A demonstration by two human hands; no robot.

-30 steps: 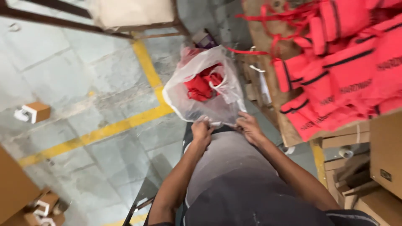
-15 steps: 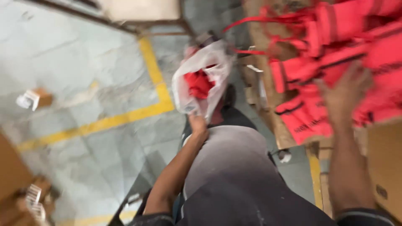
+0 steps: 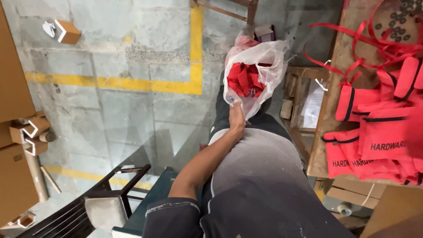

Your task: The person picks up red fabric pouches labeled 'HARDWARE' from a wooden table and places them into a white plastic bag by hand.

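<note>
My left hand (image 3: 236, 117) grips the lower edge of a clear plastic bag (image 3: 266, 59) that rests on my lap. The bag is open at the top and holds several red fabric pieces (image 3: 244, 79). My right hand is out of the frame. To my right, a wooden table (image 3: 341, 83) carries a pile of red zip pouches (image 3: 374, 136) with black trim and loose red ribbons (image 3: 352, 39).
A concrete floor with yellow painted lines (image 3: 132, 83) lies to the left. Brown cardboard boxes (image 3: 15, 88) and cardboard corner pieces (image 3: 31, 132) stand at the far left. A dark metal chair (image 3: 101, 202) is at the lower left. A wooden frame (image 3: 246, 9) stands behind the bag.
My right hand let go of the bag, reached over the red pouches, and has left the view. My left hand still holds the bag. The camera swung left.
</note>
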